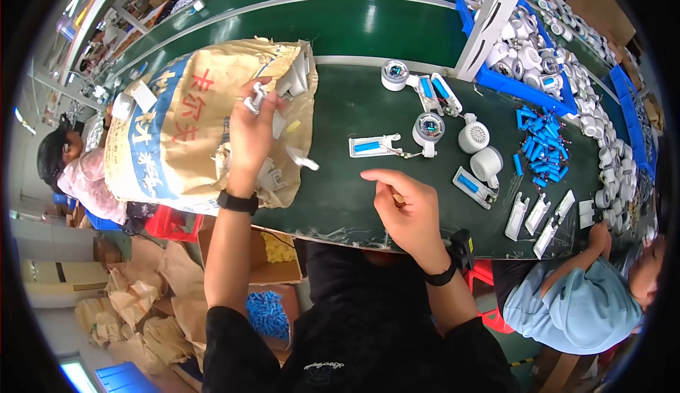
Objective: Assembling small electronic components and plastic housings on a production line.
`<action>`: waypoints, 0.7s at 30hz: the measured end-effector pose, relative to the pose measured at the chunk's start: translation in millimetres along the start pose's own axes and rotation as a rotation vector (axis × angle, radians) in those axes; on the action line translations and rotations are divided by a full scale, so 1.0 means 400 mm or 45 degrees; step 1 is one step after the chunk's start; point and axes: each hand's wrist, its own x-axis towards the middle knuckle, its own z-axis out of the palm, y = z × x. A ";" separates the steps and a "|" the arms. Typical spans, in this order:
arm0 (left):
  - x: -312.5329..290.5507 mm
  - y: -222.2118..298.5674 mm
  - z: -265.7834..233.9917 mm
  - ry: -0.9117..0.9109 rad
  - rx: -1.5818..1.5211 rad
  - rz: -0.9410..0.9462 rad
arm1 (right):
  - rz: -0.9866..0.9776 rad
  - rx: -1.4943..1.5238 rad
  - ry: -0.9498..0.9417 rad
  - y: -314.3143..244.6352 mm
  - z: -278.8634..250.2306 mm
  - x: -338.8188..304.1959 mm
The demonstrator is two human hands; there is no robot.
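My left hand (251, 134) is closed on a small white plastic part (255, 99), held above the mouth of a large tan paper sack (191, 120). More white plastic pieces (296, 77) show inside the sack's opening, and one white piece (302, 159) sticks out at its lower edge. Over the green table, my right hand (409, 209) has its index finger stretched out and its thumb apart, with nothing visible in its grasp. Just beyond it lies a white handle shell (375, 146) with a blue battery, wired to a round white fan head (428, 129).
Several white fan heads (473, 138) and handles lie to the right, beside a pile of blue batteries (544, 145). White handle covers (517, 216) lie nearer the edge. A blue bin (496, 77) of fan heads stands behind a white post (489, 28). A co-worker (581, 301) sits at right.
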 end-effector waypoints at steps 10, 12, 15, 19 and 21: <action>-0.181 0.143 0.107 -0.301 -1.739 -0.834 | -0.486 -0.586 0.088 -0.011 0.070 0.038; -0.200 0.165 0.125 -0.280 -1.697 -0.823 | -0.467 -0.620 0.057 -0.008 0.072 0.031; -0.210 0.176 0.140 -0.308 -1.632 -0.836 | -0.447 -0.651 0.023 0.001 0.065 0.022; -0.222 0.177 0.147 -0.321 -1.598 -0.882 | -0.425 -0.665 -0.005 -0.009 0.055 0.012; -0.225 0.177 0.148 -0.309 -1.571 -0.878 | -0.437 -0.687 -0.022 -0.009 0.054 0.013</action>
